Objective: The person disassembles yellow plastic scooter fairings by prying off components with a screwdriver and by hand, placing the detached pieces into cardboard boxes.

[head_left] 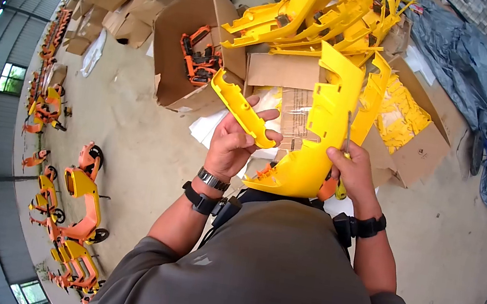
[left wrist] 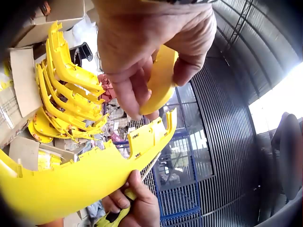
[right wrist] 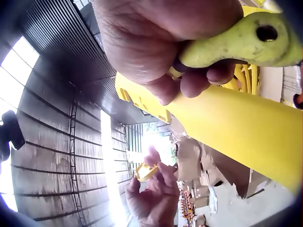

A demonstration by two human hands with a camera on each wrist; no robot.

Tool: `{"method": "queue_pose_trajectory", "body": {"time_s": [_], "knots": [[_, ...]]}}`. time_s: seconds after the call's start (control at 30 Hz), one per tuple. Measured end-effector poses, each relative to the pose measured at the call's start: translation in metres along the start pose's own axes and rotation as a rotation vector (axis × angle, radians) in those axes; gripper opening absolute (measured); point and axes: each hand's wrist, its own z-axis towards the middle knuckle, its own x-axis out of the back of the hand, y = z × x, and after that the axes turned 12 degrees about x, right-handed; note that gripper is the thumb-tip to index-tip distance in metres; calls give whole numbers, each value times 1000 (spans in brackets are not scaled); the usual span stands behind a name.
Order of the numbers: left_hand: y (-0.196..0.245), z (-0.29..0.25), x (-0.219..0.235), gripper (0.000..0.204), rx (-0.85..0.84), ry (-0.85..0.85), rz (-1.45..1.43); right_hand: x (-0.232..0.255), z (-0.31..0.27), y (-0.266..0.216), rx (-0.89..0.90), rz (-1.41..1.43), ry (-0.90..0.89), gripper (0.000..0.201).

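Holding small yellow piece [head_left: 242, 112] in left hand [head_left: 228, 146], clamped on it between thumb and curled fingers, above floor [head_left: 142, 149] and just left of large yellow panel [head_left: 322, 155]. Gripping screwdriver [head_left: 341, 188] in right hand [head_left: 356, 173], with fingers closed round its yellow-green handle and thumb pressed to the face of large yellow panel near its edge. Noted slim shaft pointing up alongside that edge in head view. Seen in front of torso: large yellow panel, curved, slotted along one side, with orange clips [head_left: 266, 171] at its lower left end. Counted beyond the hands: open cardboard box [head_left: 178, 24] with orange parts [head_left: 197, 62] inside; pile of yellow panels [head_left: 290, 19] to its right; another carton [head_left: 415, 160] farther right, loaded with small yellow parts [head_left: 401, 113]. Observed grey-blue sheeting [head_left: 459, 78] crumpled at far right, and yellow-and-orange scooters [head_left: 83, 200] standing in a line on floor at left. Logged dark watch [head_left: 212, 179] on left wrist, just above a strapped camera. Possibly also supporting large yellow panel from behind with right fingers; contact there partly hidden, cannot tell for certain.
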Motion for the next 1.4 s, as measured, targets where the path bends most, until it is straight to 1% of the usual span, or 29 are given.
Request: {"method": "queue_pose_trajectory", "body": {"time_s": [0.07, 0.17, 0.3, 0.47, 0.6, 0.67, 0.77, 0.8, 0.9, 0.93, 1.03, 1.07, 1.13, 1.2, 1.3, 1.33, 1.4], "knots": [[10, 11, 14, 73, 1, -33, 3, 1, 4, 7, 1, -9, 59, 14], [31, 30, 41, 73, 16, -71, 39, 2, 8, 16, -29, -32, 196, 14], [54, 52, 77, 70, 98, -101, 17, 2, -3, 39, -91, -13, 390, 14], [69, 66, 115, 66, 159, -82, -41, -17, -25, 60, -194, -58, 582, 14], [77, 71, 141, 62, 201, -60, -71, -38, -35, 73, -209, -61, 690, 14], [77, 74, 153, 60, 218, -46, -97, -37, -42, 85, -207, -87, 731, 13], [78, 79, 177, 58, 221, 17, -52, -39, -54, 87, -227, -89, 808, 15], [75, 80, 186, 55, 230, 34, -12, -36, -62, 90, -233, -85, 827, 15], [65, 89, 208, 53, 320, 89, -11, -32, -84, 95, -268, -81, 873, 15], [57, 93, 215, 49, 354, 151, 22, -32, -90, 94, -283, -87, 883, 16], [30, 104, 228, 52, 426, 208, 90, -31, -103, 92, -312, -112, 900, 20], [18, 107, 229, 55, 444, 260, 77, -30, -105, 90, -315, -117, 913, 20], [-5, 114, 230, 59, 456, 263, 184, -27, -110, 88, -318, -123, 927, 19], [-27, 123, 222, 62, 488, 272, 299, -18, -118, 86, -314, -128, 935, 19], [-60, 137, 195, 63, 539, 193, 421, -3, -131, 83, -292, -119, 960, 16], [-71, 144, 187, 62, 572, 172, 395, 2, -136, 83, -291, -108, 976, 16], [-95, 159, 168, 62, 611, 144, 439, 17, -144, 81, -285, -83, 1002, 15]]}}
